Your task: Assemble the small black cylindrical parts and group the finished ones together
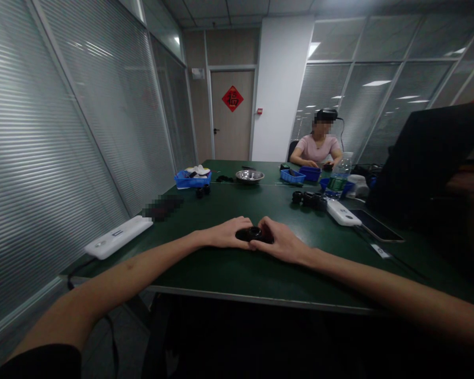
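Just above the green tabletop (pixel 229 271), or resting on it, is a small black round part (pixel 255 231) with a ring-like top. My left hand (pixel 227 232) curls round its left side, with the thumb along the near edge. From the right, my right hand (pixel 280 239) closes on the same part, and the two thumbs nearly meet in front. The hands cover most of it, so its full shape is hidden. Beyond the hands stand a pair of small black cylindrical parts (pixel 203 191) on the left and a cluster of similar black parts (pixel 308 199) on the right.
A filled blue basket (pixel 193 181), a shiny metal bowl (pixel 249 177) and a smaller blue basket (pixel 293 177) stand farther back. White power banks (pixel 118 237) lie left and right. On the right are a water bottle (pixel 338 179), a phone (pixel 375 225) and a dark monitor (pixel 430 163). A co-worker (pixel 316 150) sits opposite.
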`<state>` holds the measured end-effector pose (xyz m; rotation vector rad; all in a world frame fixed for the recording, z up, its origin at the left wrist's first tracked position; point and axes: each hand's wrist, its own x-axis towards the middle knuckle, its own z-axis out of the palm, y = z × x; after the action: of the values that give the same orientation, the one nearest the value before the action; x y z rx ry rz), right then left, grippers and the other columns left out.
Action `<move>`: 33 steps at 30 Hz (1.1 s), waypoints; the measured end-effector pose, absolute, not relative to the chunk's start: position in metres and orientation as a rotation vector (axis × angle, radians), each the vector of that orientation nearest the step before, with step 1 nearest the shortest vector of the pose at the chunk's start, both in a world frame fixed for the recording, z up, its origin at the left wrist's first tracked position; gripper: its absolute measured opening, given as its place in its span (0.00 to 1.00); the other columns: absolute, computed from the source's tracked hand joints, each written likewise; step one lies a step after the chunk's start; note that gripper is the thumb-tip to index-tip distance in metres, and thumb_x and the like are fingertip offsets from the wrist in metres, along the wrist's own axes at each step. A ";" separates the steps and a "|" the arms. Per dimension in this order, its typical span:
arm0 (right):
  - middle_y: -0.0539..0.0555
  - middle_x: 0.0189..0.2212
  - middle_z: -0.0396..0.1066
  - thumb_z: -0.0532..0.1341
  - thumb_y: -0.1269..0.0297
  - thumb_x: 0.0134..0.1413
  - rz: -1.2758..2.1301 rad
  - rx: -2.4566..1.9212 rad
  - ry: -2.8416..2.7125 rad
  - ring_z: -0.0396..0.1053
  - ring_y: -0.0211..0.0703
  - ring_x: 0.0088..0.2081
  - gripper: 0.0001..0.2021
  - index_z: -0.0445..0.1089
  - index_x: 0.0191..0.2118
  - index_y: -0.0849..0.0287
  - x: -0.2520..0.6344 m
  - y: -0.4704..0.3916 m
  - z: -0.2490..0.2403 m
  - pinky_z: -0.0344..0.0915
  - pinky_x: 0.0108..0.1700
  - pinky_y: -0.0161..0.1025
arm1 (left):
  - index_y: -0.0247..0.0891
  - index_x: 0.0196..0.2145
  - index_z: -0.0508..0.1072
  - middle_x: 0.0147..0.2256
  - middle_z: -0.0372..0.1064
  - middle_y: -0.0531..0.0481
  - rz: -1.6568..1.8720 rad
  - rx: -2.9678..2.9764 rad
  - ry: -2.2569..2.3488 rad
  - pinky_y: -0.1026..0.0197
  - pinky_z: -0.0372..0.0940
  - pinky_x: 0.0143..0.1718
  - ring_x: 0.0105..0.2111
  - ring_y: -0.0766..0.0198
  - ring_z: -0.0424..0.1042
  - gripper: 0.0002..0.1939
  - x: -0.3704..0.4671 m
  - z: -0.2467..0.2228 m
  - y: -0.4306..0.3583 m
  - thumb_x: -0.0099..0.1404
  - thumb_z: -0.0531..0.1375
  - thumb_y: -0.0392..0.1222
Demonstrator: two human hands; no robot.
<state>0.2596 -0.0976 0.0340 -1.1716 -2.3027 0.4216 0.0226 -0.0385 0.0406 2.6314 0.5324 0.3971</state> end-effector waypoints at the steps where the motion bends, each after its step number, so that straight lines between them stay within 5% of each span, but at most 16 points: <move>1: 0.52 0.34 0.71 0.65 0.42 0.59 0.402 -1.176 -2.321 0.66 0.43 0.32 0.21 0.66 0.41 0.57 0.259 -0.097 0.034 0.59 0.32 0.39 | 0.39 0.50 0.71 0.46 0.66 0.45 0.395 2.634 0.536 0.54 0.60 0.48 0.46 0.54 0.64 0.25 0.023 0.041 -0.038 0.67 0.61 0.63; 8: 0.53 0.30 0.69 0.62 0.43 0.64 0.275 -1.115 -2.404 0.64 0.41 0.30 0.21 0.68 0.32 0.58 0.259 -0.095 0.031 0.56 0.31 0.39 | 0.38 0.47 0.71 0.45 0.66 0.45 0.402 2.629 0.518 0.54 0.60 0.47 0.45 0.55 0.64 0.23 0.025 0.041 -0.038 0.67 0.62 0.61; 33: 0.52 0.32 0.68 0.61 0.54 0.65 0.275 -1.075 -2.462 0.63 0.40 0.31 0.14 0.68 0.33 0.59 0.263 -0.094 0.032 0.57 0.34 0.38 | 0.38 0.48 0.71 0.45 0.66 0.46 0.415 2.632 0.508 0.55 0.60 0.46 0.44 0.56 0.64 0.24 0.023 0.042 -0.042 0.68 0.62 0.62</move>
<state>0.2634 -0.0941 0.0315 -1.0752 -2.4617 0.2755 0.0235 -0.0416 0.0424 2.6318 0.5082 0.4148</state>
